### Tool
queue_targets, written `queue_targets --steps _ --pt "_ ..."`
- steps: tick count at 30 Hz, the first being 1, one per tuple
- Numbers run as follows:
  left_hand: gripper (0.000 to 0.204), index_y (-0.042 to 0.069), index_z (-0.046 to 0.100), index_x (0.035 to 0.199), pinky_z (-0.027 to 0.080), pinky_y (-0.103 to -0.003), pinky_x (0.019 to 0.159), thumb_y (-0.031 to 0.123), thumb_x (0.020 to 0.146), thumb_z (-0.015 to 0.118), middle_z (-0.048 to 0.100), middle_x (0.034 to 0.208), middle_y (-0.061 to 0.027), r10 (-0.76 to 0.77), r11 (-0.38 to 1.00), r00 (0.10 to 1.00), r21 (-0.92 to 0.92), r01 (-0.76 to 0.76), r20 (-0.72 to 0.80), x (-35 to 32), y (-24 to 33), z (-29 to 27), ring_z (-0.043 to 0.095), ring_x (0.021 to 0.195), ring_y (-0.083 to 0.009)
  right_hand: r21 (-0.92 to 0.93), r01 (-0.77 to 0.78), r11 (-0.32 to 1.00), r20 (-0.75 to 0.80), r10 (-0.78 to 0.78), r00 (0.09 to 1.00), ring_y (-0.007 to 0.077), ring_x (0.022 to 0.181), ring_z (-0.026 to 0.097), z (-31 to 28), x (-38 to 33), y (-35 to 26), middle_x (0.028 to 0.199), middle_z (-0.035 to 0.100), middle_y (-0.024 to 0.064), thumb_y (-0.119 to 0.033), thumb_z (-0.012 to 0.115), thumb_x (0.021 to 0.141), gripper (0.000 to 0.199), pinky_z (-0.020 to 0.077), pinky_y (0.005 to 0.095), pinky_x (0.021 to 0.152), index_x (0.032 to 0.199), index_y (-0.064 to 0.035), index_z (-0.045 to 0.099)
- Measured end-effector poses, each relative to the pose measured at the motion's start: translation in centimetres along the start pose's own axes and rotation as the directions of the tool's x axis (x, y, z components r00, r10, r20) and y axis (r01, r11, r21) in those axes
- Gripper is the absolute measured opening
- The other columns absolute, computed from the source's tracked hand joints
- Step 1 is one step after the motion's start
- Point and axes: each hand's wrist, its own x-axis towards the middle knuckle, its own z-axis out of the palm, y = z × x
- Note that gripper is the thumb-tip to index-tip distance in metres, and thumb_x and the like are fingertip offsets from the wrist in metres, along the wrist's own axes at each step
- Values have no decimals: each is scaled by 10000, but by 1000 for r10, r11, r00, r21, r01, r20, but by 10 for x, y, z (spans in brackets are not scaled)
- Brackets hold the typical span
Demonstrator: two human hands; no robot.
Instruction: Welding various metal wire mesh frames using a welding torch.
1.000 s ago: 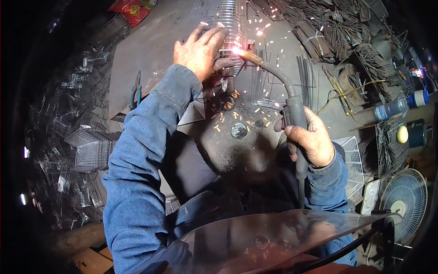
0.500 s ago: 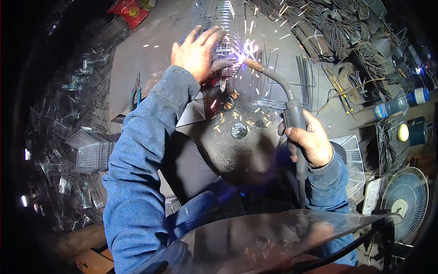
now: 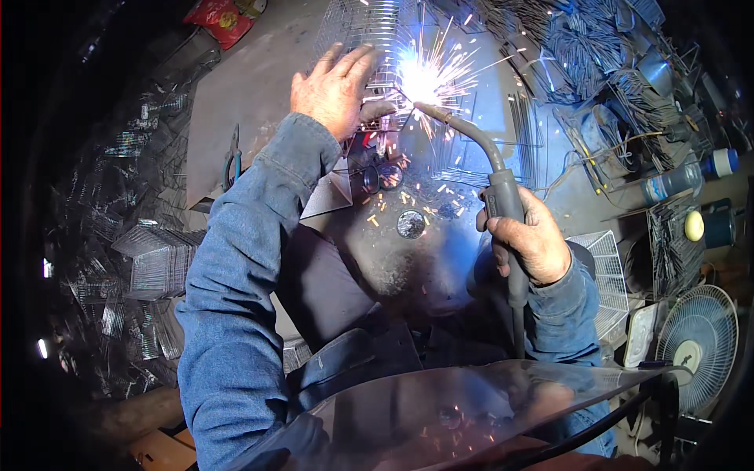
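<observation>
My right hand is wrapped round the handle of a welding torch. The torch's curved neck reaches up and left, and its tip sits at a bright arc that throws sparks and hides the weld spot. A wire basket of thin metal rods stands on the table at the top. My left hand rests against the basket's near side, its fingers stretched over the wires and its thumb pointing toward the arc. Whether those fingers grip a wire is hard to see, but they look spread rather than closed.
Pliers lie on the metal table at left. Loose rods lie right of the arc; bundled rods are farther back. Wire baskets are stacked at left. A bottle and fan stand at right. A tinted visor crosses the bottom.
The arc has flared much brighter, with sparks spraying outward and bluish light over the table. The torch and my right hand have shifted slightly left; my left hand also sits slightly farther left.
</observation>
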Motion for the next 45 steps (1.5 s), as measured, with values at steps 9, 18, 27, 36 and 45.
queue_targets --steps 9,18,27,36,45 --pt "1000 220 276 1401 419 -602 864 574 581 726 384 1396 -71 218 964 948 -200 -173 232 31 19 -31 381 1258 -334 277 371 886 -335 -273 902 89 387 420 -29 11 -2 848 580 135 -125 570 765 324 370 210 317 1035 27 476" --pt "870 390 374 1334 492 -394 862 370 582 811 496 1241 -32 439 878 865 92 -471 242 124 44 -19 507 1088 -299 303 422 854 -389 -294 873 111 449 467 -41 58 7 827 576 118 -104 568 782 261 407 258 357 1000 9 479" --pt "675 280 505 1259 504 -384 850 342 649 789 602 1108 -62 272 945 912 91 -313 306 161 71 -9 579 1057 -262 145 282 948 -371 -212 904 115 465 478 -27 73 1 741 546 55 -107 558 786 212 410 259 402 967 -13 502" --pt "380 245 570 1192 506 -380 828 344 826 597 628 1064 -63 226 967 931 51 -250 287 169 67 1 605 1016 -236 166 293 942 -327 -228 917 73 610 475 -20 64 5 768 549 25 -92 561 792 180 409 239 548 953 -16 538" --pt "352 203 567 1180 503 -392 833 221 829 594 594 1148 -63 287 937 916 118 -329 281 165 70 -5 585 1058 -252 119 330 936 -336 -275 901 106 403 433 -20 72 9 646 517 56 -129 549 785 231 372 249 359 969 -1 491"
